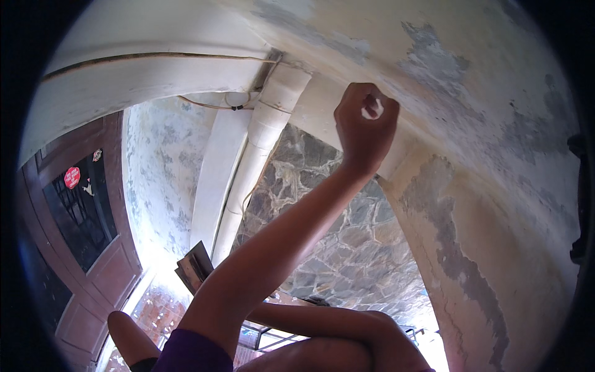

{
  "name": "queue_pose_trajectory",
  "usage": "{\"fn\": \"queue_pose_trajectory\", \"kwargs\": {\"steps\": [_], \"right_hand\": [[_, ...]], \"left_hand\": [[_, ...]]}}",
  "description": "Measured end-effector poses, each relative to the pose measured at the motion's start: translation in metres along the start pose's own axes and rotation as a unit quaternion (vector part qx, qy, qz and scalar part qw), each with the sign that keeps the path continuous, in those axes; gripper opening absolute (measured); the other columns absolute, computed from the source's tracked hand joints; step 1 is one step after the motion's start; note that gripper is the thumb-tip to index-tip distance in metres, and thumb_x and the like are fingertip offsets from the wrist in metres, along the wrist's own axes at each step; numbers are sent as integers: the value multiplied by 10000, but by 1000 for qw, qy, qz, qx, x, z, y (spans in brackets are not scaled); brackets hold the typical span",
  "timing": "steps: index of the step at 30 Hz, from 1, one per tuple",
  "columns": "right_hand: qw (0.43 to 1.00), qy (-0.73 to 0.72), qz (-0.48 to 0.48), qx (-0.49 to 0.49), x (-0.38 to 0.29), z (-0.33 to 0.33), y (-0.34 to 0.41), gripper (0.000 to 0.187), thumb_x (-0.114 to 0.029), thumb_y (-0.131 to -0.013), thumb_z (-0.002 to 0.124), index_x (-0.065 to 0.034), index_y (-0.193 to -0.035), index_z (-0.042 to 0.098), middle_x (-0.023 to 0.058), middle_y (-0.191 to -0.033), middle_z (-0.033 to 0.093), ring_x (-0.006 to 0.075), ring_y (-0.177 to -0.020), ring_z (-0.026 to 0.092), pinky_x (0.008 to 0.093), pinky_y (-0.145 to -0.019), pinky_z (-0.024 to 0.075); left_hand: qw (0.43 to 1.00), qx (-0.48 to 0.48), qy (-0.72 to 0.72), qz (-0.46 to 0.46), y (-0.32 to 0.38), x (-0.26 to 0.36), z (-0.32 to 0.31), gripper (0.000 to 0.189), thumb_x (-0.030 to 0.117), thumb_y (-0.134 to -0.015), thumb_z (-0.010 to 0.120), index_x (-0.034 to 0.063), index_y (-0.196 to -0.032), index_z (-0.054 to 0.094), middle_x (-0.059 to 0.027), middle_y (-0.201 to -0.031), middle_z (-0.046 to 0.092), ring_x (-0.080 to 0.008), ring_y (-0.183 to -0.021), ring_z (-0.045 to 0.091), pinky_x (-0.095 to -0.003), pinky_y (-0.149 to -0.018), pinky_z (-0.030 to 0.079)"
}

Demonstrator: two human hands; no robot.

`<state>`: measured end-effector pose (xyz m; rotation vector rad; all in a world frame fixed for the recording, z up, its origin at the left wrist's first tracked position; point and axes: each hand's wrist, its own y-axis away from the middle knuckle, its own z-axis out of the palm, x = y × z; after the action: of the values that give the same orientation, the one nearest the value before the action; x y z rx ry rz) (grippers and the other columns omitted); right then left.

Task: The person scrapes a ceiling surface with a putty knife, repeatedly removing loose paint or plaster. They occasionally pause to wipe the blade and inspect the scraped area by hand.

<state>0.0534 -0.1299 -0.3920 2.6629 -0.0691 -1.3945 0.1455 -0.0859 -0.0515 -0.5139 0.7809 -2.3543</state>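
My left hand is raised high near the peeling painted wall, curled into a loose fist. A gap shows through the curled fingers, and I see nothing held in them. My bent right forearm crosses towards the left, and its hand is out of sight behind my left arm. Just past that arm juts a flat, dark-edged object with a brown middle. What it is and whether my right hand holds it cannot be seen.
A jointed white pipe runs down the corner beside a stone-clad wall. A thin cable follows the upper beam. On the left stands a brown wooden door with dark glass and stickers. My bare knees show below.
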Motion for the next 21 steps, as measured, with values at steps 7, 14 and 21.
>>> {"fn": "queue_pose_trajectory", "kwargs": {"steps": [7,14,21], "right_hand": [[998,25,0,50,10,-3,-8,317,-228,-741,668,27,-928,637,119,-782,665,194,-713,624,365,-652,495],[957,-124,69,251,13,-41,-26,294,-264,-759,700,14,-804,616,40,-630,592,125,-506,522,305,-480,429],[972,-166,36,161,-14,-33,-23,282,-268,-794,690,-3,-798,593,19,-579,545,72,-447,470,238,-408,374]], "left_hand": [[982,-94,4,-161,12,21,-70,257,252,-853,623,25,-746,567,-4,-646,532,-63,-621,519,-214,-503,395],[956,-19,-202,-214,56,63,-281,212,221,-883,580,16,-900,630,-18,-798,575,-86,-715,508,-229,-597,408],[837,53,-202,-506,136,64,-402,478,313,-843,646,14,-1186,499,-69,-1056,554,-141,-936,520,-269,-789,408]]}}
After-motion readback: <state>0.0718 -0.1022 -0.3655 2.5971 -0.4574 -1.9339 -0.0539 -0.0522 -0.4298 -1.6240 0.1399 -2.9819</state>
